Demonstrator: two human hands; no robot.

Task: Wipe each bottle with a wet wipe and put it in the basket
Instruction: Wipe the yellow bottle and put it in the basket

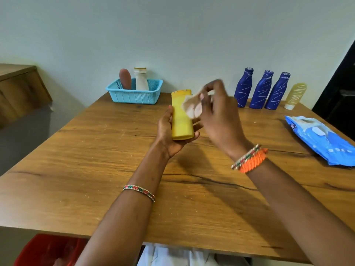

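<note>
Above the wooden table (96, 160), the left hand (169, 133) grips a yellow plastic bottle (181, 116); the right hand (217, 110) pinches a crumpled white wet wipe (192, 106) against it.

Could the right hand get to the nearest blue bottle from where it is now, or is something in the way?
Probably yes. The nearest blue bottle stands just beyond and to the right of the right hand, with bare table between. But that hand grips the wet wipe against the yellow bottle, so it isn't free.

Bare table (96, 150) lies between hands and basket (134, 95).
</note>
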